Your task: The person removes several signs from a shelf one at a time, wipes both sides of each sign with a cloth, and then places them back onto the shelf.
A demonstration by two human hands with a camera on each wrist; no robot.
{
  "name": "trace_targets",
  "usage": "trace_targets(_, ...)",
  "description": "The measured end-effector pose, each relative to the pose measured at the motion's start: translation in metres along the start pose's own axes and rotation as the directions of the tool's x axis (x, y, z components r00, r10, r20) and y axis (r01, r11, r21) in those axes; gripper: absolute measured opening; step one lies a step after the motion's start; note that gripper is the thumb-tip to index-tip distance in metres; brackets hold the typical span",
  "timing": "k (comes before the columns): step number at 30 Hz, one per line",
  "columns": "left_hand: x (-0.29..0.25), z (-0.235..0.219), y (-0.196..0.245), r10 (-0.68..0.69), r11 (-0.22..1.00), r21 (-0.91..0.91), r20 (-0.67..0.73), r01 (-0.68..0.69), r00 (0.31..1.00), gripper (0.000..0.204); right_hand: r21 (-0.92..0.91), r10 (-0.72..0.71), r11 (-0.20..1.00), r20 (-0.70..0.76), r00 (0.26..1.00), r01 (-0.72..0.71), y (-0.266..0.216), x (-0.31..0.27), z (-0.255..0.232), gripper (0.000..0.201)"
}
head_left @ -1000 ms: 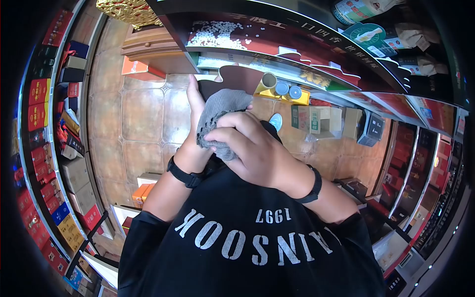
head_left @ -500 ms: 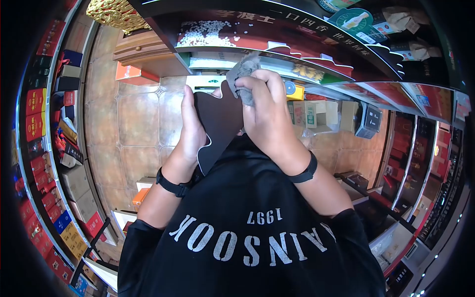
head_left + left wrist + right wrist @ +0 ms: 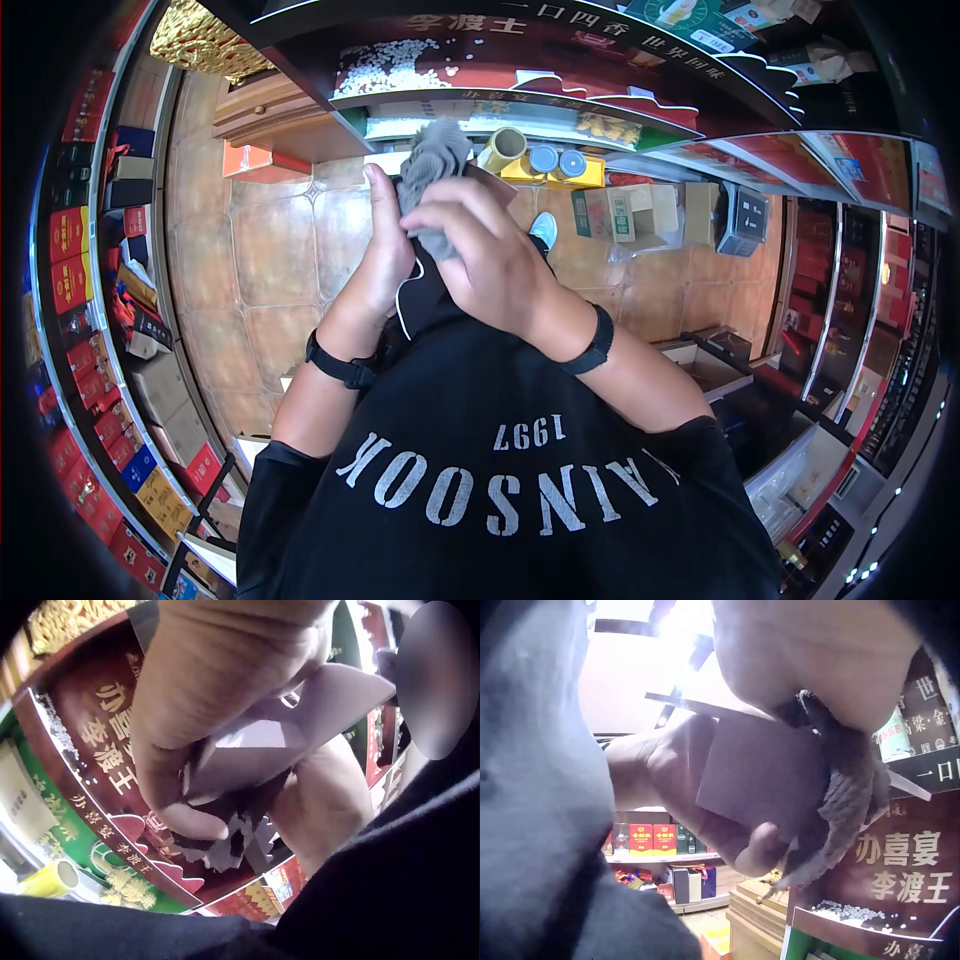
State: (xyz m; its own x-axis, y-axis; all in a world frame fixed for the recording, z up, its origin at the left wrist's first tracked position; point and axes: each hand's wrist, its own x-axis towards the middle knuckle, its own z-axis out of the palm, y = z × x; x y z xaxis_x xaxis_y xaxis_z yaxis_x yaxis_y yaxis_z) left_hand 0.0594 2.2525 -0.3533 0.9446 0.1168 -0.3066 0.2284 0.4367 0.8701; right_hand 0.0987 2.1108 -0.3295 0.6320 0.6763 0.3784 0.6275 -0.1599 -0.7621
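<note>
My left hand point(image 3: 380, 260) grips a dark, flat board point(image 3: 420, 300) with a wavy, pale edge, held up in front of the chest. The board's back point(image 3: 761, 772) looks plain and greyish in the right wrist view, with the left fingers bent round its lower side. My right hand point(image 3: 490, 260) clutches a crumpled grey cloth point(image 3: 438, 165) over the board's upper part, hiding much of its face. In the left wrist view, the cloth point(image 3: 221, 851) hangs beyond the board's edge, near a left fingertip.
Ahead stands a dark red display shelf point(image 3: 480, 55) with white pebbles point(image 3: 385, 68). Below it are a yellow box point(image 3: 585, 172) with blue-topped cans and an open cardboard carton point(image 3: 640, 215). A wooden cabinet point(image 3: 275, 120) and an orange box point(image 3: 262, 162) stand to the left. Stocked shelves line both sides.
The right hand carried the cloth away to the board's far right edge, uncovering its brown face, then brought it back left over the board. The left hand kept its grip; the board's tilt changed.
</note>
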Motion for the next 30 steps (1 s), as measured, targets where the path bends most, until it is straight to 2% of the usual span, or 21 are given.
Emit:
trace_targets(1, 0.000, -0.002, 0.000, -0.048, 0.996, -0.078, -0.006, 0.047, 0.999, 0.097, 0.015, -0.010, 1.000, 0.040, 0.999, 0.009, 0.000, -0.005, -0.002, 0.047)
trace_targets(2, 0.001, -0.005, 0.000, -0.157, 0.963, -0.225, -0.033, 0.146, 0.987, 0.097, 0.030, 0.005, 1.000, 0.081, 0.997, -0.007, 0.003, -0.011, -0.004, 0.046)
trace_targets(5, 0.005, -0.003, 0.015, -0.056, 0.940, -0.341, -0.080, 0.026, 0.995, 0.093, 0.069, 0.075, 0.994, 0.089, 0.993, -0.082, 0.010, -0.024, -0.010, 0.044)
trace_targets(7, 0.007, -0.007, 0.019, 0.026, 0.961, -0.274, -0.029, -0.033, 0.999, 0.094, 0.103, 0.205, 0.972, 0.067, 0.976, -0.211, 0.011, -0.028, -0.014, 0.035)
trace_targets(9, 0.008, 0.001, 0.019, 0.100, 0.993, 0.071, -0.159, -0.090, 0.982, 0.103, 0.120, 0.301, 0.946, 0.030, 0.953, -0.302, 0.007, -0.028, -0.019, 0.028)
trace_targets(11, 0.008, -0.003, 0.017, 0.057, 0.977, 0.209, -0.096, -0.036, 0.994, 0.109, 0.181, 0.337, 0.922, 0.059, 0.940, -0.342, 0.002, -0.031, -0.017, 0.028)
trace_targets(13, 0.005, -0.001, 0.016, 0.011, 0.977, 0.211, -0.062, 0.002, 0.998, 0.115, 0.296, 0.401, 0.862, 0.100, 0.910, -0.412, -0.010, -0.032, -0.018, 0.031)
trace_targets(14, 0.003, 0.005, 0.016, -0.007, 0.990, 0.143, -0.056, 0.015, 0.998, 0.117, 0.127, 0.303, 0.943, 0.048, 0.952, -0.307, -0.008, -0.033, -0.020, 0.041)
trace_targets(15, 0.002, 0.008, 0.015, -0.026, 0.997, 0.072, -0.050, 0.030, 0.998, 0.120, 0.122, 0.312, 0.941, 0.054, 0.948, -0.317, -0.008, -0.032, -0.020, 0.043)
trace_targets(16, 0.001, 0.004, 0.014, -0.008, 0.979, 0.202, 0.004, 0.007, 1.000, 0.122, 0.117, 0.321, 0.938, 0.061, 0.945, -0.326, -0.009, -0.031, -0.019, 0.046)
trace_targets(18, -0.004, 0.002, 0.012, -0.017, 0.954, 0.299, 0.008, 0.014, 1.000, 0.093, 0.068, 0.351, 0.932, 0.062, 0.934, -0.355, -0.008, -0.031, -0.019, 0.047)
trace_targets(19, -0.003, -0.002, 0.011, 0.000, 0.928, 0.374, 0.000, 0.000, 1.000, 0.078, 0.106, 0.450, 0.883, 0.094, 0.888, -0.458, -0.008, -0.030, -0.022, 0.035)
trace_targets(20, -0.005, -0.005, 0.012, 0.035, 0.905, 0.423, 0.030, -0.044, 0.999, 0.068, 0.122, 0.477, 0.868, 0.070, 0.876, -0.482, -0.007, -0.029, -0.025, 0.029)
trace_targets(21, -0.008, -0.007, 0.017, 0.069, 0.878, 0.470, 0.060, -0.089, 0.996, 0.059, 0.139, 0.502, 0.853, 0.047, 0.863, -0.504, -0.006, -0.028, -0.028, 0.023)
trace_targets(22, -0.009, -0.008, 0.022, 0.103, 0.847, 0.514, 0.092, -0.135, 0.990, 0.051, 0.208, 0.454, 0.870, 0.012, 0.891, -0.447, 0.001, -0.030, -0.026, 0.015)
trace_targets(25, -0.011, -0.007, 0.028, 0.110, 0.814, 0.559, 0.112, -0.154, 0.988, 0.064, 0.213, 0.455, 0.872, -0.020, 0.890, -0.441, 0.005, -0.033, -0.028, 0.011)
trace_targets(26, -0.012, -0.002, 0.031, 0.189, 0.819, 0.540, 0.069, -0.196, 0.979, 0.066, 0.177, 0.458, 0.877, -0.026, 0.889, -0.447, 0.008, -0.033, -0.029, 0.008)
trace_targets(28, -0.015, 0.010, 0.034, 0.339, 0.816, 0.503, -0.020, -0.284, 0.940, 0.071, 0.338, 0.565, 0.783, -0.033, 0.824, -0.523, 0.016, -0.033, -0.029, 0.010)
trace_targets(30, -0.008, 0.007, 0.027, 0.381, 0.856, 0.423, -0.131, -0.296, 0.915, 0.076, 0.470, 0.640, 0.675, 0.012, 0.768, -0.569, 0.016, -0.030, -0.037, 0.020)
